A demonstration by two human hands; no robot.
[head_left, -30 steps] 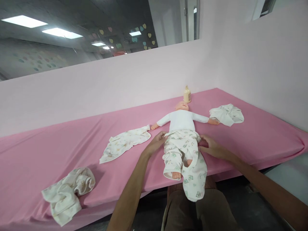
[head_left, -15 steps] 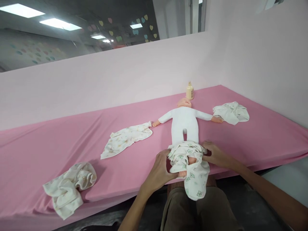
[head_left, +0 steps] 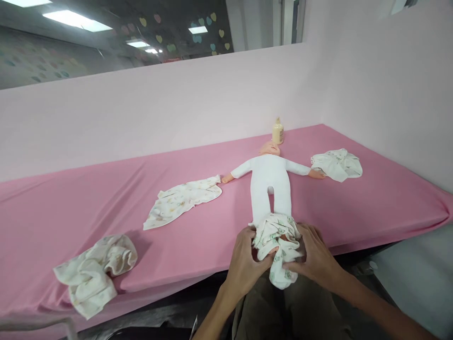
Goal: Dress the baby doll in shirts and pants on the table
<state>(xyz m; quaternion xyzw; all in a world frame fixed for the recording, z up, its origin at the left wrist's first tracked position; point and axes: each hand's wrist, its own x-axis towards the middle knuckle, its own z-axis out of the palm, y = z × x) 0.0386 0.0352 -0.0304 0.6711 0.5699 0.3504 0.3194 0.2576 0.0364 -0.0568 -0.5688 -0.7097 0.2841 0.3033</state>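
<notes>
On the pink sheet a baby doll (head_left: 271, 174) in a white bodysuit lies on its back, arms spread and feet toward me. A white baby garment with a green print (head_left: 278, 231) is bunched around its lower legs and feet, and part of it hangs past the bed edge. My left hand (head_left: 247, 252) grips the garment's left side, thumb near a doll foot. On the right side my right hand (head_left: 313, 250) holds the same cloth between thumb and fingers. Most of the doll's feet are hidden by the folds.
A printed baby top (head_left: 182, 200) lies left of the doll, and a crumpled cloth (head_left: 97, 271) sits near the front left edge. Another white cloth (head_left: 338, 165) touches the doll's hand at right. A cream pump bottle (head_left: 278, 132) stands behind the head, by the wall.
My right hand has come down and inward onto the garment's side. The cloth is more bunched around the feet, and its hanging part looks shorter. My left hand stays on its side.
</notes>
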